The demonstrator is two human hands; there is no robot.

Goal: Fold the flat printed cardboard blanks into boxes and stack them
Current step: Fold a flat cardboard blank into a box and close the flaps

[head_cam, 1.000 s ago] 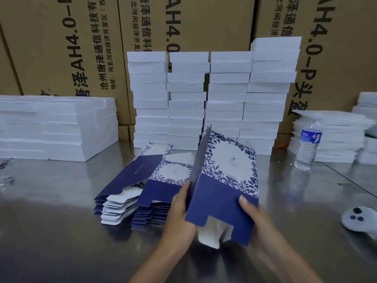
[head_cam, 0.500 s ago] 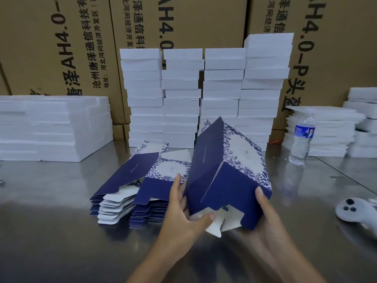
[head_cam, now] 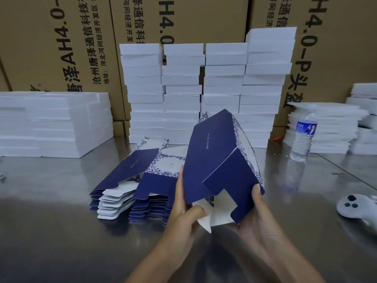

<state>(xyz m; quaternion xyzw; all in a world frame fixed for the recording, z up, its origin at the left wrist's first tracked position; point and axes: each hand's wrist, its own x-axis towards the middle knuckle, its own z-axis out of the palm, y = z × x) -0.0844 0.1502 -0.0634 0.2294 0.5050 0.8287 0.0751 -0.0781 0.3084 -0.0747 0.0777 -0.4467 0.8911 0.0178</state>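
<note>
While held tilted above the steel table (head_cam: 51, 231), between both hands, one part-erected box (head_cam: 204, 156): matt navy card, sharp creases, rectangular tube form; one face white with a blue leaf border, its near end unclosed.

- Left hand (head_cam: 181, 217): grips the box's left edge, fingers up along the navy panel, thumb pressing a white, uncoated inner flap (head_cam: 218, 213) with a pointed corner.
- Right hand (head_cam: 263, 221): grips the lower right corner, thumb on the notched navy end flap, fingers underneath, out of sight.
- Flat blanks (head_cam: 122, 176): two low piles side by side on the table, just left of the hands; navy and leaf-print faces up, with stepped white and navy tab edges fanned towards the viewer.
- Foam blocks (head_cam: 183, 88): four tall columns of white, grainy rectangular slabs behind the piles.
- Foam slabs (head_cam: 51, 123): broad white stack, far left.
- Foam sheets (head_cam: 330, 127): thinner layered stack, right.
- Water bottle (head_cam: 304, 135): clear ribbed plastic, blue label, upright beside the sheets.
- Controller (head_cam: 355, 207): smooth white shell, dark buttons, right edge.
- Cartons (head_cam: 51, 48): brown corrugated wall, black lettering.
</note>
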